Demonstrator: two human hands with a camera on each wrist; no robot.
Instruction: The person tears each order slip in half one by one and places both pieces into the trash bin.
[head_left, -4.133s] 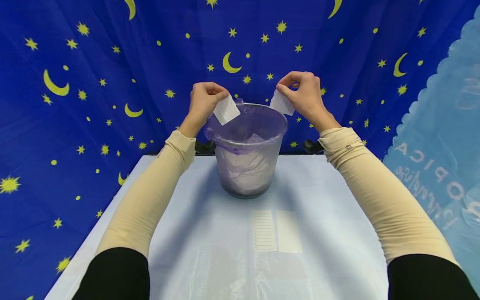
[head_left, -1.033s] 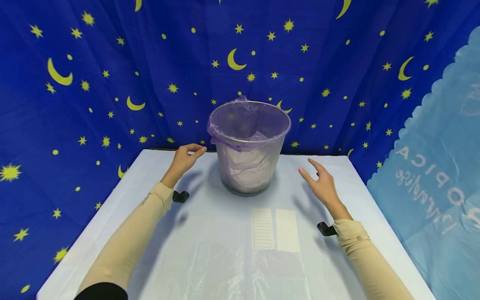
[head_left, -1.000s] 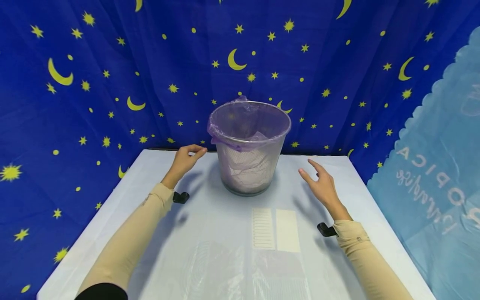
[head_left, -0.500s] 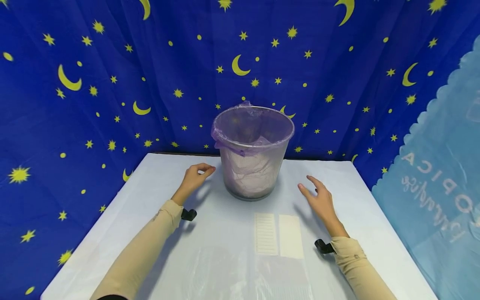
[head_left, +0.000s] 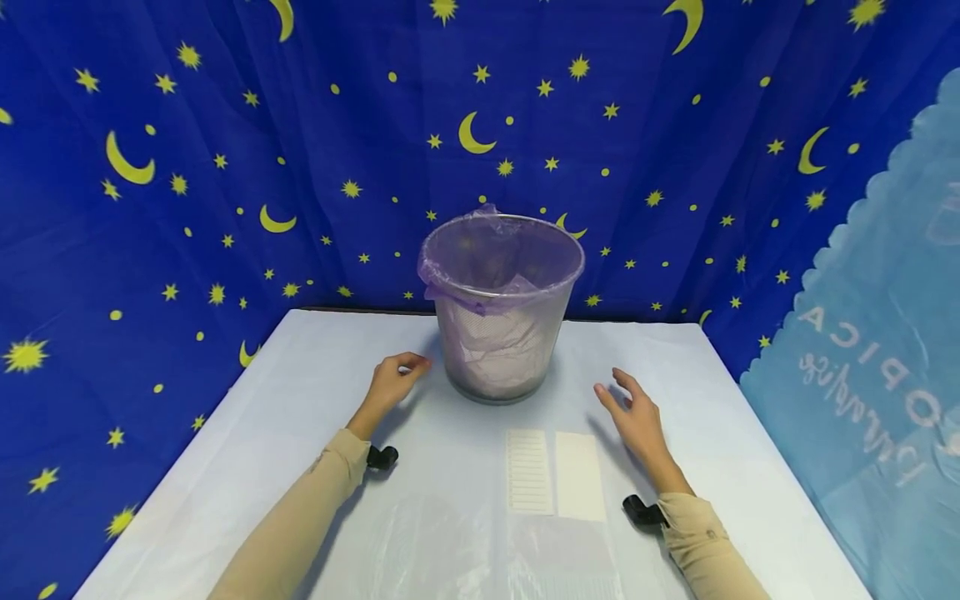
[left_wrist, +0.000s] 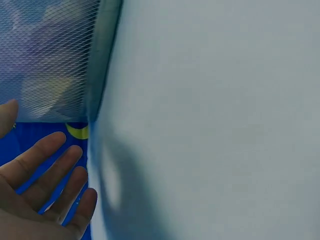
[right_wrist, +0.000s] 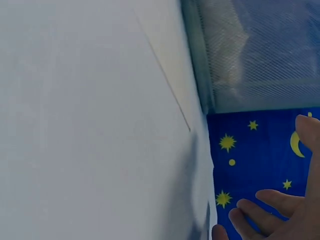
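A mesh wastebasket point(head_left: 501, 342) with a purple plastic liner point(head_left: 457, 287) over its rim stands upright at the back middle of the table; pale crumpled material shows through its side. My left hand point(head_left: 392, 383) hovers left of the basket, apart from it, fingers loosely bent and holding nothing. In the left wrist view that hand point(left_wrist: 45, 187) has its fingers spread near the mesh. Right of the basket and nearer the front, my right hand point(head_left: 636, 421) has thumb and fingers apart with nothing between them. The right wrist view shows the same hand point(right_wrist: 285, 205) relaxed.
A lined paper slip point(head_left: 529, 472) and a plain cream slip point(head_left: 580, 477) lie side by side in front of the basket. Clear plastic film point(head_left: 435, 542) covers the front of the white table point(head_left: 330, 358). A blue star-patterned curtain point(head_left: 360, 125) hangs right behind.
About four seconds ago each hand pinched a white paper piece at the basket's rim; those pieces are gone from the hands. Over the last second both hands have drifted lower and toward me.
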